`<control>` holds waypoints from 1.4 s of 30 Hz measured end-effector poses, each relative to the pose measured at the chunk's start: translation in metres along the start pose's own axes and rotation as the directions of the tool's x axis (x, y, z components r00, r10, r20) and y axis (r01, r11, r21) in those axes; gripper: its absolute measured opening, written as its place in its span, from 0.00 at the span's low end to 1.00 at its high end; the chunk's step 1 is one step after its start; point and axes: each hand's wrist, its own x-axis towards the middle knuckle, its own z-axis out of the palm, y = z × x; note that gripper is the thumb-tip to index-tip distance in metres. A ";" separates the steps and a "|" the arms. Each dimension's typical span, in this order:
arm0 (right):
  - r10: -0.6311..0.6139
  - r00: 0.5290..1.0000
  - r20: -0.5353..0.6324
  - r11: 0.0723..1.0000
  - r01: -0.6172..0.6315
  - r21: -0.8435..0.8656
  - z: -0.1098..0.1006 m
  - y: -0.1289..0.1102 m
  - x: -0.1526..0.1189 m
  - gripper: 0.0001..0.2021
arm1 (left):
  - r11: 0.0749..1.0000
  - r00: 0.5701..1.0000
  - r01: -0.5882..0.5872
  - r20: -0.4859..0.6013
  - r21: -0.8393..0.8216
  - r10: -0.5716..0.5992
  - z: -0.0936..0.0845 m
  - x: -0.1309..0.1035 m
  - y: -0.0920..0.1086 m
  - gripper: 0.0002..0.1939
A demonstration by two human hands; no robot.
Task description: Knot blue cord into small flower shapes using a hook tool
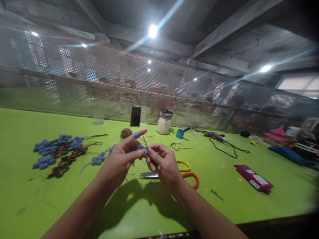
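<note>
My left hand (124,151) pinches a small blue-violet crochet piece (142,150) between thumb and fingers. A strand of the same yarn (135,135) is looped round its raised index finger. Closed and touching the piece from the right, my right hand (161,159) grips what looks like a crochet hook, mostly hidden by the fingers; a dark green bit of handle shows below them. Scissors (191,179) with red and yellow handles lie on the table beneath my right hand. Behind my left hand sits a ball of dark multicoloured yarn (126,133).
Blue crochet flowers (45,162) and dark orange ones (59,169) lie at left on the green table (82,212). Toward the back stand a phone (135,116), a lidded jar (163,122) and a blue pot (179,133). A magenta case (254,179) and cords (224,149) are at right.
</note>
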 end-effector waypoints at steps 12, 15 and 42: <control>-0.329 0.922 0.204 0.695 0.382 -0.609 -0.018 -0.025 -0.004 0.04 | 0.927 0.978 0.177 -0.044 -0.332 -0.203 -0.012 0.001 0.014 0.19; -0.182 0.969 0.164 0.872 0.236 -0.428 -0.018 -0.025 -0.003 0.04 | 0.935 0.987 0.141 -0.031 -0.324 -0.160 -0.011 0.002 0.008 0.06; 0.235 0.969 0.074 0.929 -0.201 -0.309 -0.019 -0.013 0.008 0.13 | 0.908 0.998 -0.059 -0.001 0.416 0.066 -0.005 0.003 0.000 0.48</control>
